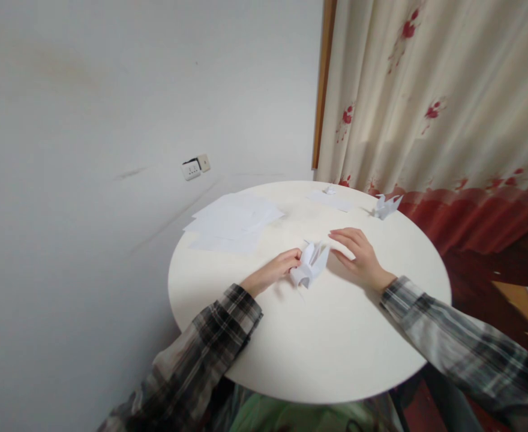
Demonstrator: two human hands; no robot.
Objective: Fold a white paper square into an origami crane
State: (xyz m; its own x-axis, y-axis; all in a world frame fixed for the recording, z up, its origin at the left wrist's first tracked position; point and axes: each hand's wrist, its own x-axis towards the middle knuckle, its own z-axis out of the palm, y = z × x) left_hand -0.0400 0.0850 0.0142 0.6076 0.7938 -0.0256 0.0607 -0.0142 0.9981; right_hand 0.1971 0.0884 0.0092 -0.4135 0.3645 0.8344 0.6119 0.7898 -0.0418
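A partly folded white paper figure (309,265) lies near the middle of the round white table (336,348). My left hand (278,269) pinches its left side with curled fingers. My right hand (356,253) rests just to the right of it, fingers stretched out and together, fingertips near the paper's upper edge. Both arms wear plaid sleeves.
A loose stack of white sheets (232,223) lies at the table's far left. A finished paper crane (386,206) stands at the far right edge, and a flat sheet (330,200) with a small folded piece (329,189) lies behind. A wall and a flowered curtain (439,102) stand close behind.
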